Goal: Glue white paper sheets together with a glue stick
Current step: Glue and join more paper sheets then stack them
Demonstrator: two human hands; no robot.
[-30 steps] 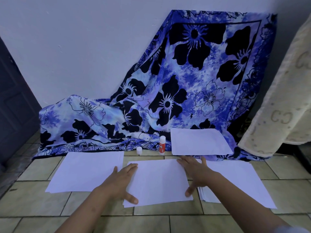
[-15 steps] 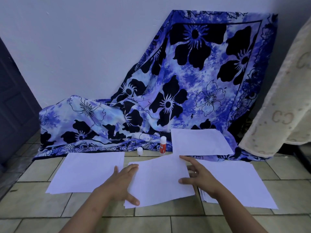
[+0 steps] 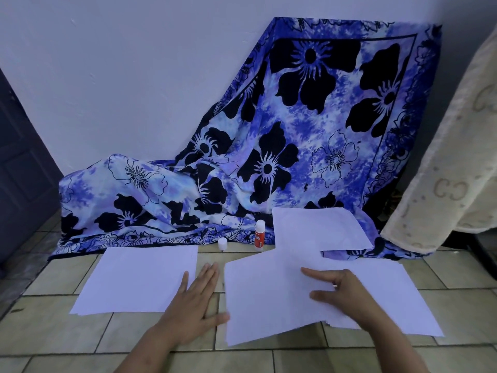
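A white sheet (image 3: 269, 297) lies tilted on the tiled floor in front of me, its right part over a stack of white sheets (image 3: 398, 300). My right hand (image 3: 341, 289) rests on that tilted sheet with thumb and fingers spread. My left hand (image 3: 196, 300) lies flat on the tiles just left of the sheet, its thumb at the sheet's edge. Another white sheet (image 3: 139, 278) lies to the left. A further sheet (image 3: 320, 228) rests on the cloth's hem. A red glue stick (image 3: 259, 235) stands uncapped at the back, its white cap (image 3: 222, 243) beside it.
A blue and black flowered cloth (image 3: 269, 157) hangs down the white wall onto the floor behind the paper. A cream patterned blanket (image 3: 457, 170) hangs at the right. A dark door (image 3: 18, 170) is at the left.
The middle sheet has slid and turned to the right onto the stack under my right hand. My left hand has come off it and now lies on the tiles.
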